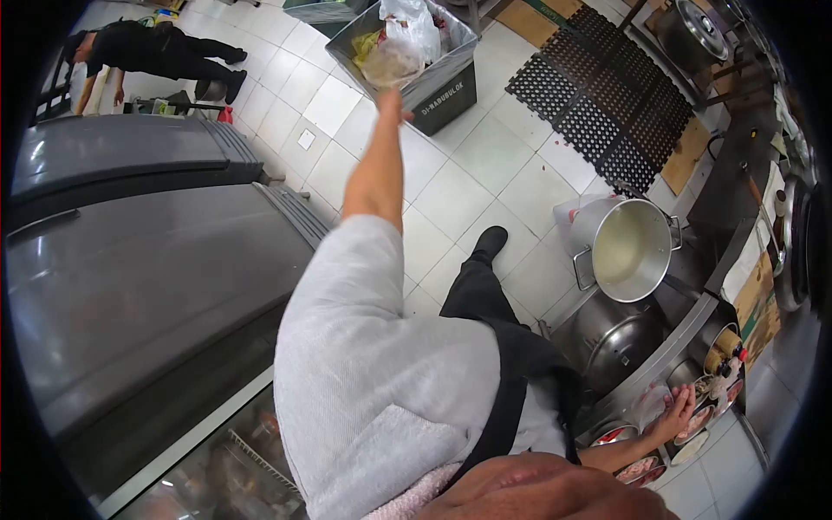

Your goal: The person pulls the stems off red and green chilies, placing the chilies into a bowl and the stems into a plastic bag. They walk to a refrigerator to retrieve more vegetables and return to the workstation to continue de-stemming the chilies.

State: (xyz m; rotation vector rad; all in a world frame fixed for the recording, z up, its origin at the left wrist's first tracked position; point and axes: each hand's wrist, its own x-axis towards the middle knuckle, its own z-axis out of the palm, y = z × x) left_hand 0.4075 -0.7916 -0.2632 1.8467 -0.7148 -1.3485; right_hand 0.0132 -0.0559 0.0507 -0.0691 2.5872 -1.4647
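Note:
My left hand (392, 102) reaches out over a dark bin (446, 100) lined with a clear bag. A crumpled, see-through plastic bag (392, 65) is at its fingertips, just inside the bin's rim; the fingers are partly hidden and blurred, but they appear closed on it. White and yellow plastic (407, 22) lies in the bin. Out to the lower right, my right hand (678, 414) has its fingers stretched out over the counter of food containers. Beside it lies clear plastic (650, 406), next to bowls of pinkish food (640, 471).
A large metal pot (628, 251) with pale liquid stands to the right. Black perforated mats (598, 95) cover part of the tiled floor. Grey chest-like units (156, 243) line the left. Another person (156, 52) in dark clothes stands at the upper left.

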